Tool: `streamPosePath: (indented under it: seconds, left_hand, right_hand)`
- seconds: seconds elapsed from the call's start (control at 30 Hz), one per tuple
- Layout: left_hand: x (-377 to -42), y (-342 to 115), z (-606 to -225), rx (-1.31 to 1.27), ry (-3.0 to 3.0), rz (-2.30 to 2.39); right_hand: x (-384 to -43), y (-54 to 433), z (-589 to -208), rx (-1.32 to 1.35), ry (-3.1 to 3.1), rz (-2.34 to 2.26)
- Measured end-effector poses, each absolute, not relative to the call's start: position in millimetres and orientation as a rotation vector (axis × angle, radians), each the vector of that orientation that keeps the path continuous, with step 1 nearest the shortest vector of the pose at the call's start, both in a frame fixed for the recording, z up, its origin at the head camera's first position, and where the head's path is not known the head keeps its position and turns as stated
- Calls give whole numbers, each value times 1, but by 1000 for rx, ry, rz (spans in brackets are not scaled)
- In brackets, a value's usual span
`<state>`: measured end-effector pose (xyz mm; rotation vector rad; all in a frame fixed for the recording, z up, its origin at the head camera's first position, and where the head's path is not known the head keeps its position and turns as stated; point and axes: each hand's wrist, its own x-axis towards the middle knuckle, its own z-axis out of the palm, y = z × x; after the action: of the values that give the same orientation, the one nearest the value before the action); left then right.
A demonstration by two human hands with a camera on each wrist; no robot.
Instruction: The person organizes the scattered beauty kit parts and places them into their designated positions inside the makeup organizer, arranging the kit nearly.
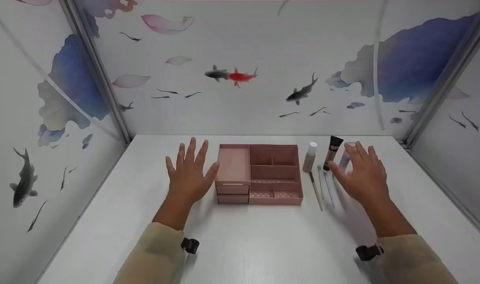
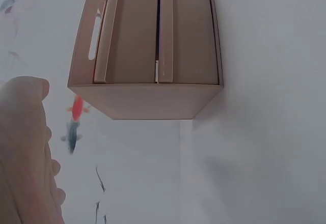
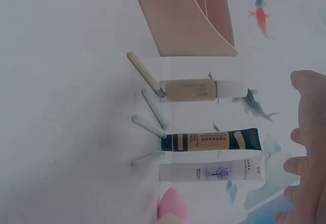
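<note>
A pink cosmetics organizer [image 1: 273,173] with open compartments and two drawers [image 2: 135,35] stands on the table. My left hand [image 1: 188,173] is raised at its left side, fingers spread, holding nothing. Over the right part of the table my right hand [image 1: 362,175] hovers with spread fingers, also holding nothing. Nearest to it are an upright black-and-tan tube [image 3: 209,141] and a white tube [image 3: 214,171], which it partly hides in the head view. A foundation bottle [image 1: 309,157] with a white cap stands between organizer and tubes. In the right wrist view a pink makeup sponge [image 3: 173,203] shows at the bottom.
A thin wooden-handled stick [image 1: 316,191] and several slim pale sticks [image 1: 329,189] lie in front of the bottle and tubes. White panels [image 1: 240,106] printed with fish and petals enclose the white table [image 1: 247,244] at the back and both sides.
</note>
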<state>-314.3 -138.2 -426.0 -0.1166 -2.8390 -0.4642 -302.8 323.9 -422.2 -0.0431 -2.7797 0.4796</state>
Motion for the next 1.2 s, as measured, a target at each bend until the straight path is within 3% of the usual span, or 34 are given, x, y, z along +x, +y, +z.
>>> streamPosePath:
  seconds: [0.3, 0.9, 1.2]
  left_hand:
    - [-309, -134, -432, -147, -2899, -669]
    - [-314, -135, -454, -270, -2925, -1462]
    - [-314, -137, -459, -364, -2830, -1766]
  right_hand:
    - [-293, 330, -429, -120, -2887, 790]
    - [-305, 360, -470, -184, -2849, 1379]
    - [-307, 364, -480, -252, -2857, 1450]
